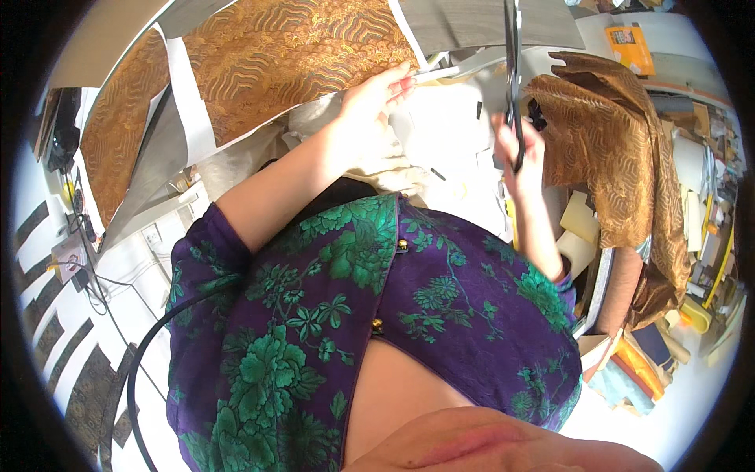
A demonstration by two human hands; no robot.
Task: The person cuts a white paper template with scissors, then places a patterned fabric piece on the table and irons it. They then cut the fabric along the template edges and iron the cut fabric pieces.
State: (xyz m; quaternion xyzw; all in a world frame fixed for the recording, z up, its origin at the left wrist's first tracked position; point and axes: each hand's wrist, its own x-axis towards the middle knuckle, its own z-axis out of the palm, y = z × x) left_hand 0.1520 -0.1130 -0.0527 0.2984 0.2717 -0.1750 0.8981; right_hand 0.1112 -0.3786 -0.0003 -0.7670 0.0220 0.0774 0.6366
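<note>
A pair of long dark scissors (513, 75) stands nearly upright in my right hand (525, 153). My fingers are wrapped around its handles, and the blades point away toward the far edge. Their tips run out of the picture. My left hand (376, 94) is at the near edge of a gold-brown patterned fabric (291, 59) with a white border. Its fingertips are closed on a narrow white strip (437, 75), which sticks out to the right. Bright light washes out part of that hand.
More patterned brown fabric (602, 134) hangs in folds at the right, close to my right hand. Grey boards (495, 23) lie at the far side. Cream rolls (578, 224) and piled materials stand at the right. A black cable (135, 377) curves down the left side.
</note>
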